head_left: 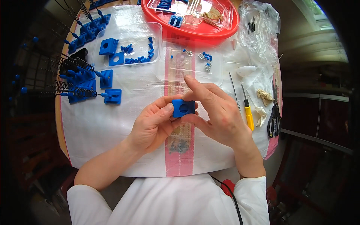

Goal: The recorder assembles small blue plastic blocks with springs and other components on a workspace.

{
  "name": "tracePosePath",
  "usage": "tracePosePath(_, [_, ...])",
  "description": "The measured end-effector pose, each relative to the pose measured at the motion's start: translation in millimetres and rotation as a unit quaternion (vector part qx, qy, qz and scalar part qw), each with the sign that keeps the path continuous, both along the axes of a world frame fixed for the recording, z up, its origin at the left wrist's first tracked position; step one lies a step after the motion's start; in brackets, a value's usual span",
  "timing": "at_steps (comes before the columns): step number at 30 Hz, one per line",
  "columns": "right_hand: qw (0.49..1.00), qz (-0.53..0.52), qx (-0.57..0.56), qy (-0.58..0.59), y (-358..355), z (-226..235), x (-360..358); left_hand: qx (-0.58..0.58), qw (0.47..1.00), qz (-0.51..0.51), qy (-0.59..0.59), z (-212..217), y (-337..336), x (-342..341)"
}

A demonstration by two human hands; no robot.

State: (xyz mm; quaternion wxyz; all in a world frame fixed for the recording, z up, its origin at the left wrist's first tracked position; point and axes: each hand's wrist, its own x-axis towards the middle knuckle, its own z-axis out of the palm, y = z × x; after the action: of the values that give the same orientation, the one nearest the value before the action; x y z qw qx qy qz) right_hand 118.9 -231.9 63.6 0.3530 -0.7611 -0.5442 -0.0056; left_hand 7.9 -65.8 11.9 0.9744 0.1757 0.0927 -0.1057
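A small blue plastic square piece with a round hole (183, 108) is between my hands, above the middle of the table. My left hand (152, 122) grips its left side, thumb on top and fingers curled beneath. My right hand (217, 112) holds its right side, with the thumb at the near edge and a finger at the far edge. The right index finger points up and away from the piece. What lies under the piece is hidden by the fingers. Beyond my hands, a clear plastic lid (161, 69) carries small blue bits and metal nuts (207, 67).
A clear tub (159, 33) holds blue plates and pegs. Blue bases with black springs (80, 84) crowd the left edge. A red basin (221, 35) stands at the far side. Rightward lie a yellow-handled screwdriver (249, 117), black-handled scissors (275, 120) and a plastic bag (258, 28).
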Motion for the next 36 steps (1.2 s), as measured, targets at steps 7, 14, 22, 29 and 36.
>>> tracePosePath(7, [1.0,-0.007,0.007,0.022,-0.7,1.8,0.1,0.0,1.0,-0.016,0.001,0.4,0.0,1.8])
tracePosePath(14, [1.0,-0.028,-0.009,0.004,-15.1,13.8,12.5,-0.009,1.0,-0.011,0.01,-0.8,2.2,2.8])
tracePosePath(22, [0.989,-0.04,-0.045,0.134,-20.0,5.3,11.6,0.0,1.0,-0.003,-0.006,0.5,-0.1,3.8])
tracePosePath(29, [0.982,-0.013,-0.014,0.188,-18.0,-2.9,9.5,0.033,0.999,0.004,-0.009,-2.8,-1.2,2.2])
tracePosePath(36, [0.98,-0.005,-0.006,0.201,-17.6,-4.7,11.2,0.038,0.999,-0.001,-0.027,2.1,-2.0,3.7])
